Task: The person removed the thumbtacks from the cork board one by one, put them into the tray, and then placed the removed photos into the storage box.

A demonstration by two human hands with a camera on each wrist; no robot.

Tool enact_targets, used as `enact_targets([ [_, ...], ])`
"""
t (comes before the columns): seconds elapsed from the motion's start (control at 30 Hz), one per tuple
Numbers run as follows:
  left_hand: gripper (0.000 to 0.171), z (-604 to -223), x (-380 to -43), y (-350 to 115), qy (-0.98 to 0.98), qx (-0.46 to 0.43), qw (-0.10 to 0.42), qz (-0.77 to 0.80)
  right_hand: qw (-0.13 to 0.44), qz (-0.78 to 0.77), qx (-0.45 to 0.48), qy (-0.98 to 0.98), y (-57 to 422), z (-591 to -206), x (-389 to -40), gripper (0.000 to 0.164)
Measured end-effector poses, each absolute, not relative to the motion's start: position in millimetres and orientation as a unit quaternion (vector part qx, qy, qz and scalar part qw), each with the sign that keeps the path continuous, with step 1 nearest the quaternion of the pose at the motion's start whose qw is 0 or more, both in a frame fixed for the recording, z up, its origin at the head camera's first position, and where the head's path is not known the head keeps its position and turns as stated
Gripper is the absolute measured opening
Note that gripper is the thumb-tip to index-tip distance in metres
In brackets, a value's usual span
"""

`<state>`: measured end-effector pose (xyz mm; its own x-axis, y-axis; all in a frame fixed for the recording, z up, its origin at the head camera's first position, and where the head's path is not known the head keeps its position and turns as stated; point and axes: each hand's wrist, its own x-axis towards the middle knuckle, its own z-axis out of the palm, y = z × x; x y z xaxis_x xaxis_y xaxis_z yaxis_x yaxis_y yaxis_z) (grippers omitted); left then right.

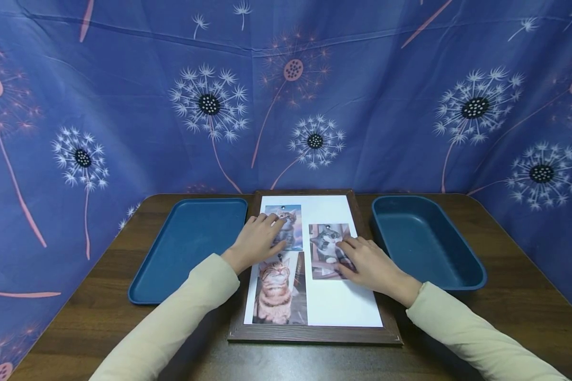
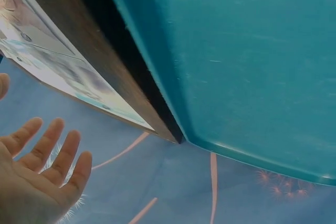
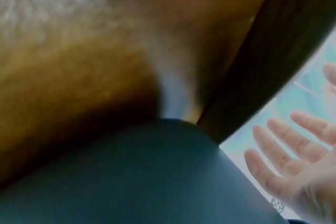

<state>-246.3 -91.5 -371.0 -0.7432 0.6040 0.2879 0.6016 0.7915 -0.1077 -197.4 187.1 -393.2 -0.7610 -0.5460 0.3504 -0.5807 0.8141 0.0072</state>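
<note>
A white board [image 1: 340, 307] in a brown wooden frame lies on the table and bears three cat photos. My left hand [image 1: 258, 238] is over the left edge of the kitten photo [image 1: 293, 241] at the upper left, its fingers spread and relaxed. On the right, my right hand [image 1: 374, 264] reaches across the frame, with loosely extended fingers over the right edge of the grey-and-white cat photo [image 1: 320, 259]. Below the kitten photo lies an orange cat photo [image 1: 274, 296]. A small round dot [image 1: 283, 207] shows at the kitten photo's top. Both wrist views show the fingers apart.
A flat blue tray [image 1: 195, 248] stands left of the frame [image 1: 314, 334]. To its right is a deeper blue bin [image 1: 424, 243]. Behind the wooden table [image 1: 515, 317] hangs a blue dandelion-print cloth [image 1: 362, 79].
</note>
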Motion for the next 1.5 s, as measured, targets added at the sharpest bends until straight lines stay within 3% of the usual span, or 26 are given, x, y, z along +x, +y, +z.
enact_targets([
  [0.5, 0.052, -375.2, -259.8, -64.7, -0.940, -0.321, 0.116, 0.017, 0.167, 0.068, 0.300, -0.937, 188.8, -402.3, -198.1, 0.045],
  [0.9, 0.048, -374.4, -270.9, -49.9, -0.934, -0.330, 0.134, 0.012, 0.148, 0.083, 0.300, -0.939, 190.1, -404.9, -199.8, 0.041],
  [1.5, 0.046, -377.7, -279.1, -22.5, -0.942, -0.321, 0.097, -0.017, 0.110, 0.122, 0.277, -0.947, 189.6, -401.8, -199.0, 0.043],
])
